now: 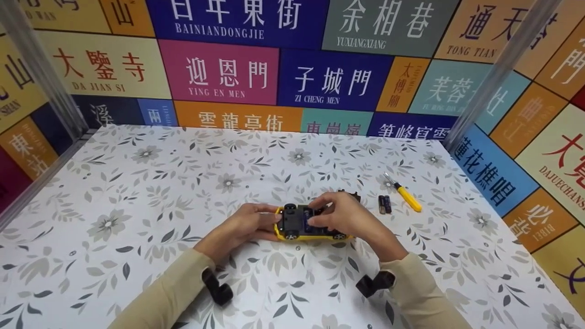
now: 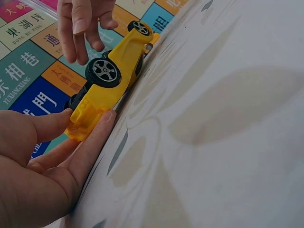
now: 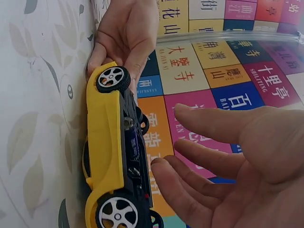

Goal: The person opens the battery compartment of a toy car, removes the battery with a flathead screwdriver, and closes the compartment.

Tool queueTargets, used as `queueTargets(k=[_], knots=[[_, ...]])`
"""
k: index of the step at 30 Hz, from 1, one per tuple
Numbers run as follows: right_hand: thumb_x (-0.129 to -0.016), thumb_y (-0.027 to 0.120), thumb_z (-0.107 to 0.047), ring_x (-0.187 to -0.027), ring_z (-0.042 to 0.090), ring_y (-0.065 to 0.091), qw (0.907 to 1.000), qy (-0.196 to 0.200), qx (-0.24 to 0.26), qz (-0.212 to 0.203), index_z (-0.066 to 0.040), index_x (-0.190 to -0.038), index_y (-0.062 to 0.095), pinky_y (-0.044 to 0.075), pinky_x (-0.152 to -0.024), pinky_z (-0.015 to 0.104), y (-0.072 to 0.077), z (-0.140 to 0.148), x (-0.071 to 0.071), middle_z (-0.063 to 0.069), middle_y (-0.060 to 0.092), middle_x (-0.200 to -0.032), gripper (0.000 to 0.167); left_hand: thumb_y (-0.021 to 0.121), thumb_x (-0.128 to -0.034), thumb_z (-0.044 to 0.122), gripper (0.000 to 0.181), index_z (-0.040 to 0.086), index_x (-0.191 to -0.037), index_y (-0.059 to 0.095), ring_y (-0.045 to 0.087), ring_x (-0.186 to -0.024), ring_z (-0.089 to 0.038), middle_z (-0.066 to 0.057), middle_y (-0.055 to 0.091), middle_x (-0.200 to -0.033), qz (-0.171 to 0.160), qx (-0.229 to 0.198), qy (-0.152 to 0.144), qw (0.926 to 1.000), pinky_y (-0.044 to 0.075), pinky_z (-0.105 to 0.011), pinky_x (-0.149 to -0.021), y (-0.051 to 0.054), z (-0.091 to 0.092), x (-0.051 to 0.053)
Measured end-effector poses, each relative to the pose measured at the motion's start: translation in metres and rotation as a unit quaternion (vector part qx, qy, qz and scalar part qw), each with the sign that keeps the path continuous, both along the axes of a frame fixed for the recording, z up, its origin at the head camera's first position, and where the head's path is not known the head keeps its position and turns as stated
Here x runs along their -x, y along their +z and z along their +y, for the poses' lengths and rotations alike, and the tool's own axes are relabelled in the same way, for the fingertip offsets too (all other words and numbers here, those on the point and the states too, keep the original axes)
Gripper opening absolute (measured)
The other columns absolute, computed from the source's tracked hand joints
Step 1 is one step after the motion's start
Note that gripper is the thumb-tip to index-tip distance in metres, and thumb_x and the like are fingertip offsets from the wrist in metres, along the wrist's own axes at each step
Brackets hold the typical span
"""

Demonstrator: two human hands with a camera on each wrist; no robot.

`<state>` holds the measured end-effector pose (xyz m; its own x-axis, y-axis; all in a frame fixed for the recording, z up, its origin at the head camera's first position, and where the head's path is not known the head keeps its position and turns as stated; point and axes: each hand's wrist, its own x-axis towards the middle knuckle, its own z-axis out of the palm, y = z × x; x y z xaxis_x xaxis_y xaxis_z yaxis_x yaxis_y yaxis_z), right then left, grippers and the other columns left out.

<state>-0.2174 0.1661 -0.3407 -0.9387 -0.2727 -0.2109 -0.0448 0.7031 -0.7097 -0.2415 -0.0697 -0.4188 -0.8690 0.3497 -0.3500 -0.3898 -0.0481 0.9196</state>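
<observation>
A yellow toy car (image 1: 313, 237) lies upside down on the table, its black underside and wheels facing up. My left hand (image 1: 244, 223) holds one end of it, thumb on one side and fingers on the other, as the left wrist view shows. In the underside is an uncovered battery compartment with a dark blue battery (image 3: 134, 142) inside and a metal spring (image 3: 134, 170) near it. My right hand (image 1: 343, 212) is over the compartment with its fingers spread and loosely bent. The right wrist view shows nothing between those fingers, and they stand apart from the battery.
Two dark batteries (image 1: 385, 204) lie side by side to the right of the car. Beyond them is a screwdriver (image 1: 408, 197) with a yellow handle. Panels with printed signs (image 1: 219, 73) border the flower-patterned table (image 1: 151, 192) at the back and sides.
</observation>
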Motion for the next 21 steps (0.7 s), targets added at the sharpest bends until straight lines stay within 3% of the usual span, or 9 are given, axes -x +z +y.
queueTargets(k=[7, 13, 21], knots=[[-0.081, 0.084, -0.021, -0.100, 0.021, 0.068, 0.9974, 0.021, -0.061, 0.031, -0.009, -0.126, 0.069, 0.058, -0.086, 0.034, -0.010, -0.011, 0.000, 0.011, 0.069, -0.118, 0.049, 0.064, -0.0943, 0.002, 0.041, -0.005, -0.134, 0.057, 0.075, -0.086, -0.028, -0.030, 0.071, -0.112, -0.006, 0.006, 0.002, 1.0000, 0.065, -0.038, -0.075, 0.001, -0.001, 0.001], [-0.075, 0.088, -0.015, -0.097, 0.022, 0.069, 0.9948, 0.025, -0.075, 0.064, -0.007, -0.122, 0.071, 0.059, -0.083, 0.035, -0.014, -0.013, -0.002, 0.014, 0.066, -0.116, 0.051, 0.063, -0.0958, 0.003, 0.039, -0.005, -0.134, 0.056, 0.075, -0.087, -0.028, -0.027, 0.072, -0.111, -0.001, -0.001, -0.010, 1.0000, 0.065, -0.037, -0.075, 0.002, -0.001, 0.001], [-0.074, 0.089, -0.014, -0.094, 0.022, 0.067, 0.9958, 0.018, -0.068, 0.059, -0.008, -0.121, 0.071, 0.059, -0.081, 0.034, -0.016, -0.014, -0.001, 0.013, 0.067, -0.114, 0.050, 0.062, -0.0965, 0.003, 0.039, -0.006, -0.134, 0.056, 0.075, -0.088, -0.027, -0.024, 0.073, -0.109, 0.002, 0.000, -0.014, 0.9999, 0.065, -0.037, -0.076, 0.001, -0.002, 0.000]])
